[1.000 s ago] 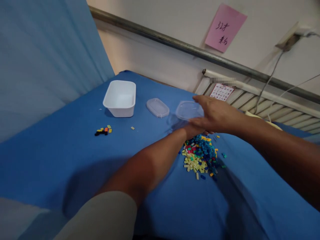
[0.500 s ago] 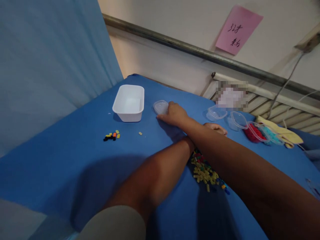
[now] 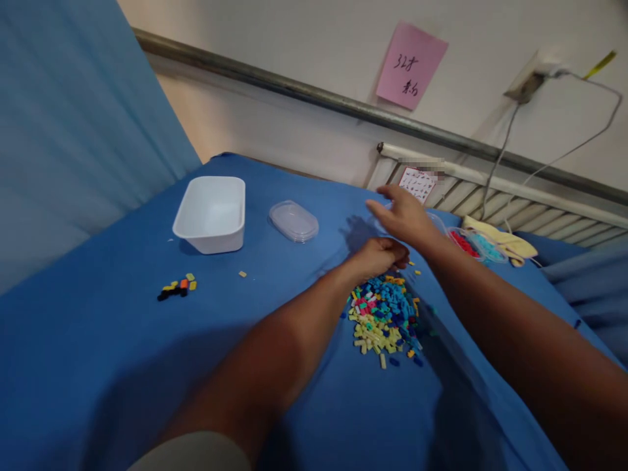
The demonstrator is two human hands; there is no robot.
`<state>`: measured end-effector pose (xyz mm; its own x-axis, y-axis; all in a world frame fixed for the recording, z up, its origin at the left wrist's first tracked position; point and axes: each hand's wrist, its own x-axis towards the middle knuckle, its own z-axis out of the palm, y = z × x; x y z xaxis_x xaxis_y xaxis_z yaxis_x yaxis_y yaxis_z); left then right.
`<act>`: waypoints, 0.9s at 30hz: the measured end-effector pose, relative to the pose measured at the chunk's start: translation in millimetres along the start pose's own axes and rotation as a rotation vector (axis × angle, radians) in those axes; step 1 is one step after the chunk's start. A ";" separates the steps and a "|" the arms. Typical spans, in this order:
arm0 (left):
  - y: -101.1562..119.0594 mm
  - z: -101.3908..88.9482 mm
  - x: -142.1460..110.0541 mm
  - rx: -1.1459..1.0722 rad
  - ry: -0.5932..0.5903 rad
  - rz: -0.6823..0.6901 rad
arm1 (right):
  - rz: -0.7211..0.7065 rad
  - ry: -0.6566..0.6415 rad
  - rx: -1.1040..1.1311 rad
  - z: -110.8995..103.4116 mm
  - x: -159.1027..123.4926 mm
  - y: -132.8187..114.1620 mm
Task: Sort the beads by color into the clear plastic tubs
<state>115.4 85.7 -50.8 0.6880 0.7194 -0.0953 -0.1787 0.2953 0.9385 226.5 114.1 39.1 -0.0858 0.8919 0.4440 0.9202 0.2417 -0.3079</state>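
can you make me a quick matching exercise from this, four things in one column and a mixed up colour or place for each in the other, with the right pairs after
Column one
1. tub
2. note
3. lids
4. pile of small pieces

Column two
A. many-coloured, close to the left hand
B. see-through, beside the tub
C. white, with its top open
D. pink, up on the wall

Right pairs: 1-C, 2-D, 3-B, 4-A

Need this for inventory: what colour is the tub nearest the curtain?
The tub is white; the head view shows it.
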 end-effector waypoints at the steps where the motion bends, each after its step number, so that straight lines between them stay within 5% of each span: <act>1: 3.3 0.8 -1.2 0.010 0.000 -0.001 | 0.087 0.043 -0.054 -18.5 -10.9 28.3; 5: 12.0 2.2 -2.8 0.023 0.010 0.006 | 0.454 0.156 -0.205 -79.4 -76.5 122.0; 9: 12.5 -1.1 -0.2 0.019 0.026 0.009 | 0.642 0.128 -0.201 -87.5 -140.1 166.4; 12: 12.1 -4.6 0.1 0.036 0.013 0.014 | 0.713 0.127 -0.185 -70.6 -157.4 177.7; 18: 24.1 -6.9 -5.7 0.291 -0.034 0.053 | 0.743 0.167 -0.142 -47.1 -144.3 185.7; 23: 60.4 -2.4 -44.4 0.782 -0.148 0.089 | 0.699 0.282 -0.069 -27.4 -140.8 187.9; 25: 70.4 5.9 -72.8 1.221 -0.232 0.201 | 0.688 0.350 -0.051 -20.1 -141.3 190.0; 27: 70.6 16.8 -101.7 1.437 -0.312 0.217 | 0.665 0.410 -0.036 -15.4 -142.6 192.7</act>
<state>44.7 22.8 30.7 0.8921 0.4516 -0.0149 0.4075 -0.7899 0.4583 421.9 27.6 -70.6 0.6295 0.6312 0.4532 0.7413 -0.3131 -0.5937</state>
